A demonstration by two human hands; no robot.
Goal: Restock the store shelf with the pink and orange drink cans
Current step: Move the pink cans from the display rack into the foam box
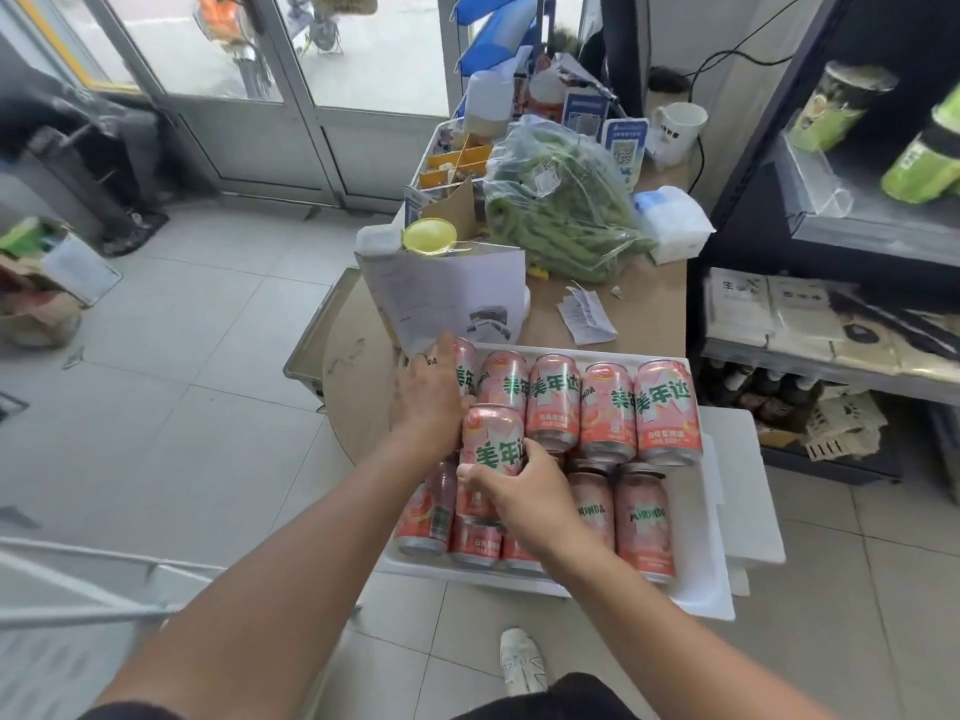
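Right hand (524, 491) gripping pink can (493, 441) above tray (701, 563), ready for shelving; left hand (431, 392) curled round end can (464, 366) just beyond.

Pink and orange drink cans (608, 407), green lettering, upright in rows in white tray (701, 589), one can (492, 441) lifted higher

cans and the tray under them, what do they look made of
Cans: thin metal, probably aluminium. Silvery rims show at top and bottom, and the pink printed coat is glossy and catches the light.
Tray: white and matte with thick, blunt edges. It looks like foam, though stiff card is possible.
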